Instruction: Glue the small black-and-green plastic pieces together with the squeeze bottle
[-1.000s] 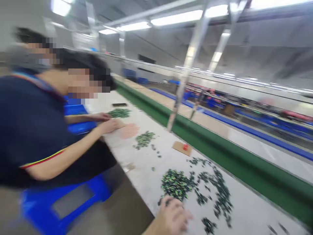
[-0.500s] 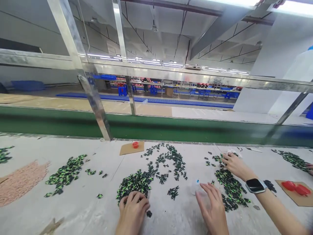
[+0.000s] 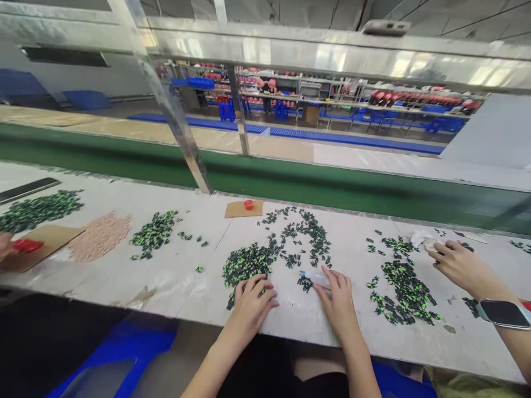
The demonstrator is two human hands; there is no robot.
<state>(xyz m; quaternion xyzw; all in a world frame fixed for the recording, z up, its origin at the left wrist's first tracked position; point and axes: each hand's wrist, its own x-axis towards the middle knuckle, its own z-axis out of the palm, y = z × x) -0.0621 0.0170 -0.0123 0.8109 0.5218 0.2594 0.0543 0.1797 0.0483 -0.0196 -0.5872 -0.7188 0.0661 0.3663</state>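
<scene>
My left hand (image 3: 254,303) is at the near edge of a pile of small black-and-green plastic pieces (image 3: 246,262). Its fingers curl together, and whatever is in them is too small to make out. In my right hand (image 3: 338,301) a translucent bottle with a blue tip (image 3: 318,276) lies tilted between thumb and fingers, the tip pointing left. Just below that tip is a small cluster of dark pieces (image 3: 305,283). Beyond both hands, slim dark green pieces (image 3: 317,232) spread loosely over the white table (image 3: 286,318).
At right, a co-worker's hand (image 3: 456,262) with a watch reaches past another black-and-green pile (image 3: 406,293). A red cup (image 3: 248,204) stands on cardboard (image 3: 232,209) at the back. Pink pieces (image 3: 102,235) lie left. Another person's hand (image 3: 5,246) shows at the far left.
The view has tilted down and shifted. My right hand, open beside the bottle before, has closed on it and tilted it left. My left hand stays by the pile.
</scene>
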